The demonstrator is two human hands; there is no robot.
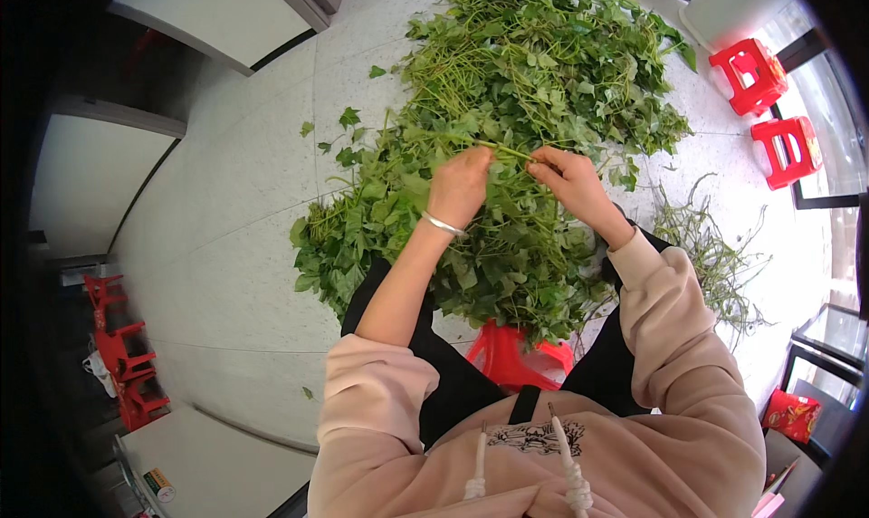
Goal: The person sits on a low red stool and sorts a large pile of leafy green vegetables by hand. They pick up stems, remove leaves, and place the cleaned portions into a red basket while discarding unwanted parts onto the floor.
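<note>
Above a large heap of leafy green vines (552, 83) on the floor, my two hands hold one green stem (507, 150) stretched between them. My left hand (460, 187), with a silver bangle at the wrist, is closed on the stem's left part. The stem's right end is pinched between thumb and fingers of my right hand (572, 183). Leaves lie beneath both hands and reach back between my knees. To the right of the heap lies a loose spread of thin bare stems (711, 255).
Under the near side of the heap stands a red plastic stool (507, 359). Two red stools (749, 76) are at the far right, by glass doors. More red stools (122, 355) line the left side. Stray leaves (349, 117) dot the pale tiled floor (235, 219). A red snack bag (792, 415) sits at right.
</note>
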